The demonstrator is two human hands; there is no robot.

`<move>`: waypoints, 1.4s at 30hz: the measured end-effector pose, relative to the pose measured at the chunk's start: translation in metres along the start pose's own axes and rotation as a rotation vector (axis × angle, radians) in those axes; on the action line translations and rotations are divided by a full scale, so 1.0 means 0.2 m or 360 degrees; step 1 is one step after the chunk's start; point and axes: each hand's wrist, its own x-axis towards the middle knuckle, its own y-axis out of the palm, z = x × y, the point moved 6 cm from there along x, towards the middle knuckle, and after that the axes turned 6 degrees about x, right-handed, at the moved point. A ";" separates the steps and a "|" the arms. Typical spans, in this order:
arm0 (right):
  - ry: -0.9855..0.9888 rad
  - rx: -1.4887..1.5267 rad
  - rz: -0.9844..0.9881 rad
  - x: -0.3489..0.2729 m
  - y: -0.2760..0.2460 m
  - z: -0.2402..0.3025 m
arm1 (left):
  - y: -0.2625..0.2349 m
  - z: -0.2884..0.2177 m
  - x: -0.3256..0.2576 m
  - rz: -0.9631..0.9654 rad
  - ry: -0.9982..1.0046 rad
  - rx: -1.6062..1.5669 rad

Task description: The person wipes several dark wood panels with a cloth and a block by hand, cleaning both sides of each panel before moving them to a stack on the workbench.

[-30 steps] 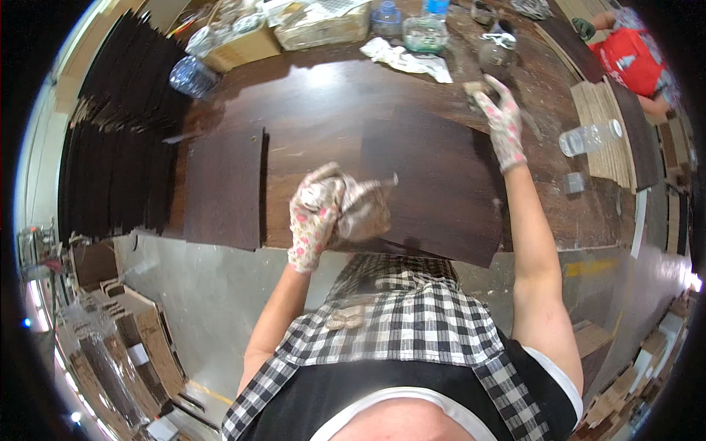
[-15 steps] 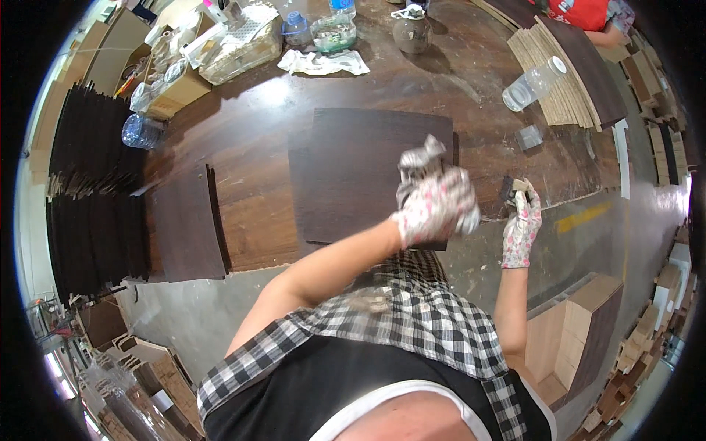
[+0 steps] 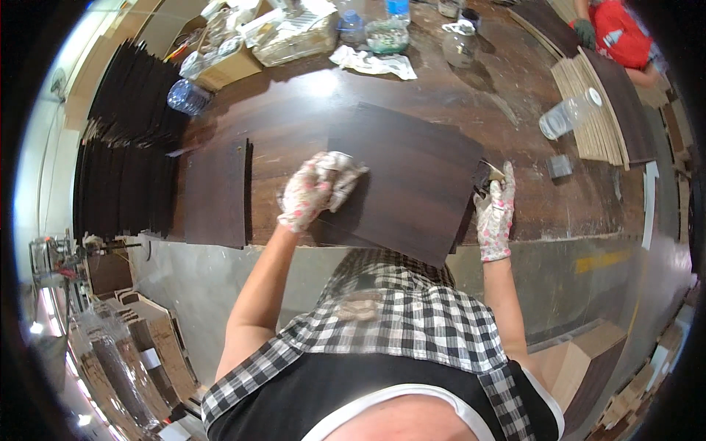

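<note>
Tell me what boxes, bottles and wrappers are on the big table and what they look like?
Cardboard box: far left corner, brown, open.
Plastic-wrapped tray: beside the box, clear and crinkly.
Lying bottle: far left, clear bluish plastic.
Upright bottle: far edge, clear with blue band.
Tipped cup: right side, clear plastic.

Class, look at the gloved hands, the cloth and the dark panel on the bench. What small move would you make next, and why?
Probably sweep the cloth rightward across the dark panel. The left hand presses it at the panel's left edge, so most of the surface lies to its right, while the right hand steadies the right edge.
</note>
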 end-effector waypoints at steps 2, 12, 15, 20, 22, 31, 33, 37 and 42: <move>0.0019 -0.0022 -0.0044 0.00 0.04 0.04 | 0.07 -0.05 0.00 0.0160 0.0179 0.0370; -0.0437 -0.0241 0.0480 -0.01 0.37 0.81 | 0.19 -0.26 -0.05 0.0435 0.0052 0.0079; -0.0588 -0.0375 0.0868 -0.22 0.85 0.94 | 0.11 -0.31 -0.03 0.0202 -0.0126 -0.1131; -0.0708 -0.0247 0.1212 -0.31 1.12 0.90 | -0.43 -0.14 0.02 0.0030 -0.0534 -0.1523; -0.0703 -0.0103 0.1140 -0.13 0.94 0.77 | -0.63 -0.22 0.01 0.0012 -0.0177 -0.1753; -0.0236 -0.0306 0.0591 0.08 0.22 0.22 | -0.22 0.03 -0.22 0.0279 -0.0320 -0.1100; -0.0257 -0.0578 0.0573 0.13 0.22 0.29 | -0.06 -0.02 -0.25 0.0398 -0.0295 -0.0979; -0.0648 -0.1321 0.0626 0.35 0.16 0.41 | -0.05 -0.02 -0.23 0.0331 -0.0120 0.0670; -0.0680 -0.1852 0.0903 0.54 0.42 0.45 | -0.28 -0.12 -0.14 -0.0331 -0.0145 -0.0569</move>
